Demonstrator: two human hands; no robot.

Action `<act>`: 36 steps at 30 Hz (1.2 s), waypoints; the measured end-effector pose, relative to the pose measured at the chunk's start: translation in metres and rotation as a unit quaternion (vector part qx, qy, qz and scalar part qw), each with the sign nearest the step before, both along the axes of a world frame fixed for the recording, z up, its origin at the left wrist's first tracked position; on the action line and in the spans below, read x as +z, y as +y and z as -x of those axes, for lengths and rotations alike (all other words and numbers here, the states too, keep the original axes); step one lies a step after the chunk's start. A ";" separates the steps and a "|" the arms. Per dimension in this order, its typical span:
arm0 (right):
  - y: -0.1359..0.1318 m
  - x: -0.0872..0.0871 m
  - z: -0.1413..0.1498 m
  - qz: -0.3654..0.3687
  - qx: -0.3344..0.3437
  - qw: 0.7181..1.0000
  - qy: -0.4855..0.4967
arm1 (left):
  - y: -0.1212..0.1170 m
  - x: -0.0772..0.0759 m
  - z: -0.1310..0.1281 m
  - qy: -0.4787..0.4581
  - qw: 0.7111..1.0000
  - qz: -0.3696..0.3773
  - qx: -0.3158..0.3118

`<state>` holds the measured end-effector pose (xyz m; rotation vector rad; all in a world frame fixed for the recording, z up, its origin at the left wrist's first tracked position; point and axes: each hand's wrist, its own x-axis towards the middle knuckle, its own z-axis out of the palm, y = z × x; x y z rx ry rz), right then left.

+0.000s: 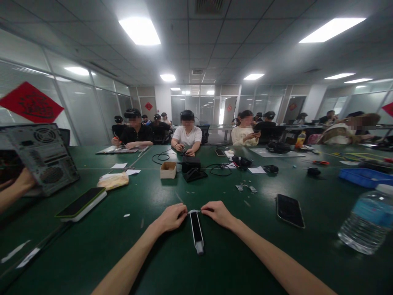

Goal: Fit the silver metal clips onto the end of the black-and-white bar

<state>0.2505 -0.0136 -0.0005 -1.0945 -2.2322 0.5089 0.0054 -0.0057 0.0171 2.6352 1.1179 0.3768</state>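
A slim, long device with a black face and pale rim (196, 227) lies on the green table between my hands, its grey end toward me. At its far end, my left hand (171, 217) is closed in a pinch from the left. My right hand (218, 214) pinches from the other side, fingertips by the same end. Something thin and pale shows at the fingertips of both hands, too small to name.
A phone (290, 210) and a water bottle (367, 219) stand to the right. Leftward are a green-edged phone on a white block (81, 203) and a computer case (46, 157) with another person's arm at it. Ahead are a small box (168, 170), small metal parts (245, 187) and seated people.
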 end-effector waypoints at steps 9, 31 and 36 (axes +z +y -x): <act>0.003 -0.005 -0.003 -0.064 0.026 0.997 -0.030 | 0.001 -0.001 0.000 0.002 1.000 -0.004 -0.003; 0.001 0.006 -0.004 -0.036 0.011 0.998 -0.048 | 0.004 -0.004 0.000 0.012 1.000 0.000 0.010; -0.001 0.008 -0.004 -0.018 0.005 0.998 -0.060 | 0.003 -0.001 -0.001 0.028 0.999 0.003 0.016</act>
